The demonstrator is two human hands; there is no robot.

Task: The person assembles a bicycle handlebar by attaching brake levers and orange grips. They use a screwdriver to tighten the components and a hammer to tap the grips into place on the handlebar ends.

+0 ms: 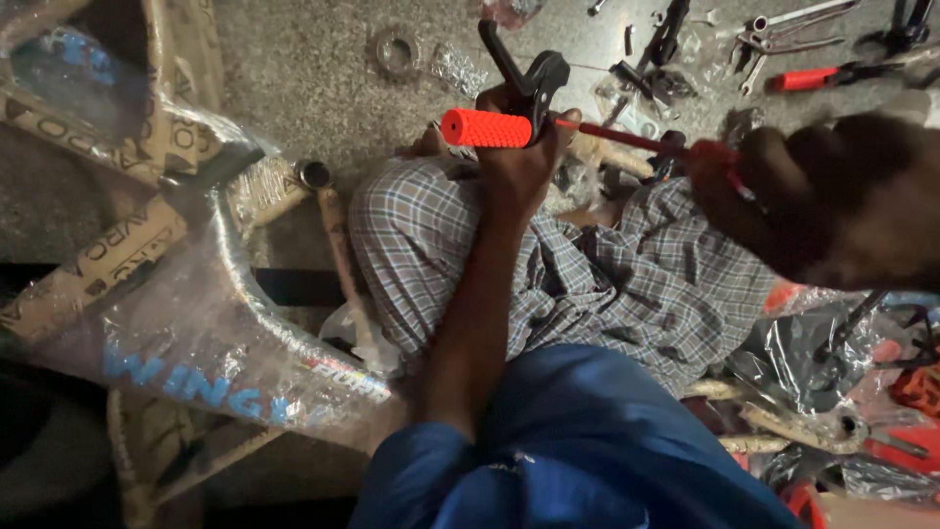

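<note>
Handlebar assembly, one: orange knobbed grip point(487, 128) on a bar end, black brake lever point(529, 73) clamped just behind it, a thin red-sheathed cable point(627, 140) running rightward from it; held above the lap, over checked cloth point(627, 274). Left hand point(519, 147): fingers wrapped round the bar at the lever clamp, steadying it. Right hand point(783, 201): blurred, closed about the far end of the red cable near a red-handled part; exact grasp cannot be told. Step in hand, by judgement: fitting or adjusting the lever and cable at the grip; the next move calls for a firm left-hand hold while the right works the cable end precisely. Surroundings: plastic-wrapped bicycle frame point(206, 343) at left; stone floor point(294, 78) beyond; spanners point(798, 24) and red-handled pliers point(813, 78) at upper right.
</note>
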